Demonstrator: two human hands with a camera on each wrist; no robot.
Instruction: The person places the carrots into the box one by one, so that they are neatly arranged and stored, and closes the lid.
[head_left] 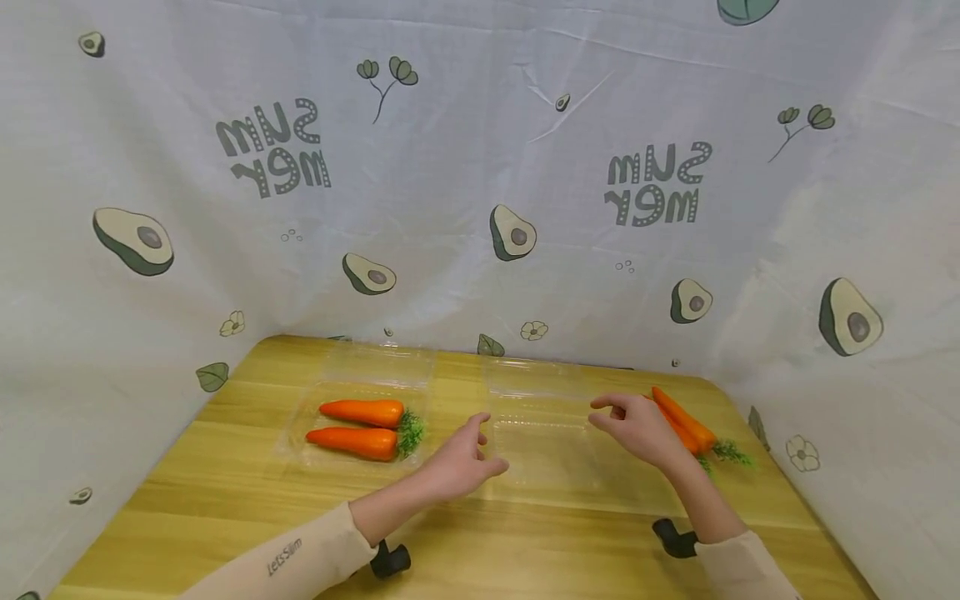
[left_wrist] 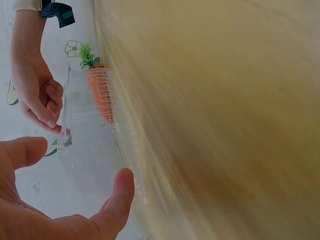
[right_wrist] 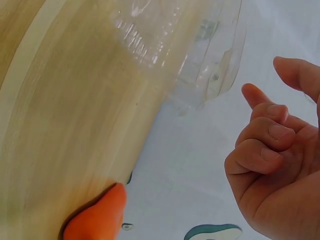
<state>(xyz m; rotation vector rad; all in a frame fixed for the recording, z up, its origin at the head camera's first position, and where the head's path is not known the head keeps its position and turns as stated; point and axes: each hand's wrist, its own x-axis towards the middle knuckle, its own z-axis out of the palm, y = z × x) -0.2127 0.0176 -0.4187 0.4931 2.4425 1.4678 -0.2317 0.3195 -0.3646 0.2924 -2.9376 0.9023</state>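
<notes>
A clear plastic clamshell container [head_left: 542,454] lies between my hands, its lid [head_left: 536,377] folded back toward the curtain. My left hand [head_left: 459,463] hovers at its left side, thumb and index finger spread apart with nothing between them. On the other side is my right hand [head_left: 639,427], also holding nothing; its thumb and index finger [right_wrist: 256,96] stand apart while the other fingers curl loosely. In the right wrist view, a gap separates those fingertips from the clear plastic [right_wrist: 150,50]. Orange carrots [head_left: 693,429] with green tops lie beside the right hand, partly hidden by it.
A second clear container [head_left: 296,446] on the left holds two carrots [head_left: 352,442], its lid open behind it. Both stand on a wood-grain table [head_left: 480,550]. A printed curtain [head_left: 450,167] encloses the back and sides. Black wrist devices [head_left: 677,538] are worn on the arms.
</notes>
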